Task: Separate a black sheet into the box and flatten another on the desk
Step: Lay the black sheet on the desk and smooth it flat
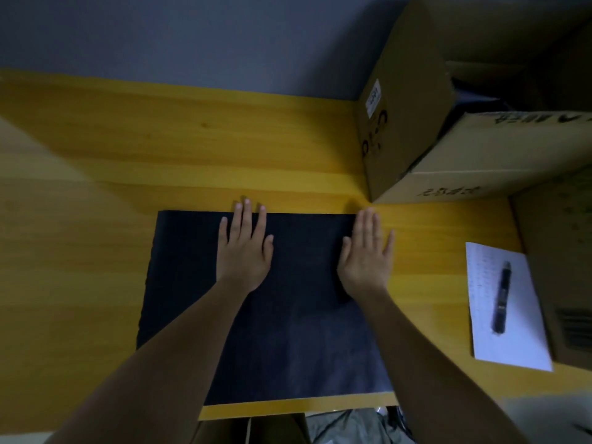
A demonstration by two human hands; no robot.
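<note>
A black sheet (298, 302) lies flat on the yellow wooden desk (160, 149), its near edge close to the desk's front edge. My left hand (245, 248) lies palm down on the sheet's far middle, fingers straight, fingertips reaching just past the far edge. My right hand (366, 251) presses flat on the sheet's far right corner, half on the sheet and half on the desk. An open cardboard box (403, 123) stands at the back right, with something dark inside it (474, 97).
A second cardboard box (499, 158) leans against the first, and another one (563, 267) stands at the right edge. A white paper (512, 341) with a black pen (501, 298) on it lies right of the sheet. A brown box (250, 429) sits below the desk's front edge.
</note>
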